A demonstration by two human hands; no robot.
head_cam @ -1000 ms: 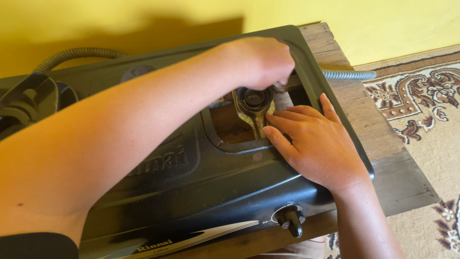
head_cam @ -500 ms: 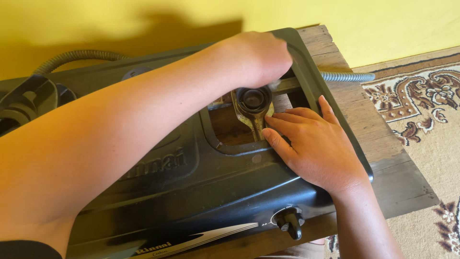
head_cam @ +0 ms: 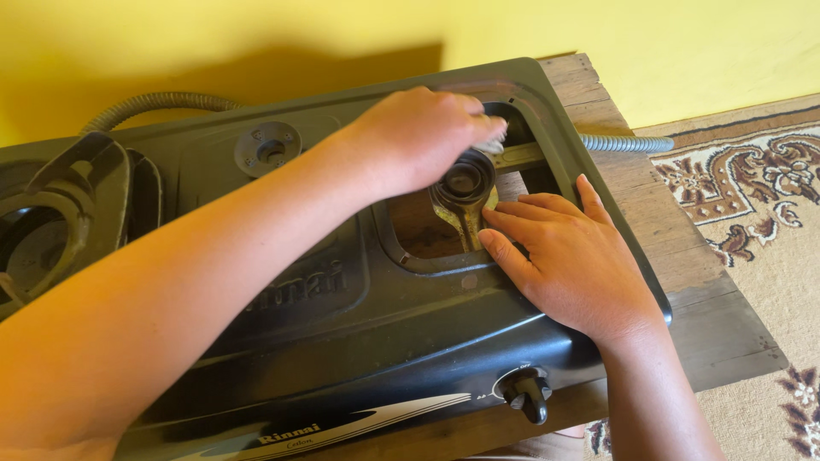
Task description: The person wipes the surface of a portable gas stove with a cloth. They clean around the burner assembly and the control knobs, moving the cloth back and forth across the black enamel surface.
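Note:
A black two-burner gas stove (head_cam: 342, 316) lies on a wooden table (head_cam: 717, 316). In its right opening sits a brass-coloured burner base (head_cam: 465, 195) with a dark round cup. My left hand (head_cam: 418, 141) reaches across the stove, its fingers closed on a small pale thing (head_cam: 494, 135) at the far rim of that cup; I cannot tell what the thing is. My right hand (head_cam: 568, 260) lies flat on the stove top just right of the opening. Its fingertips touch the burner base's stem and it holds nothing.
A black control knob (head_cam: 525, 394) sticks out of the stove's front. The left burner (head_cam: 51, 222) sits at the far left and a round metal disc (head_cam: 269, 148) in the middle. A grey corrugated hose (head_cam: 623, 142) runs off to the right. A patterned carpet (head_cam: 769, 188) lies beyond the table, under a yellow wall.
My left hand has slid a little down and left over the burner cup. The view has shifted and shows more of the left burner. My right hand has stayed put.

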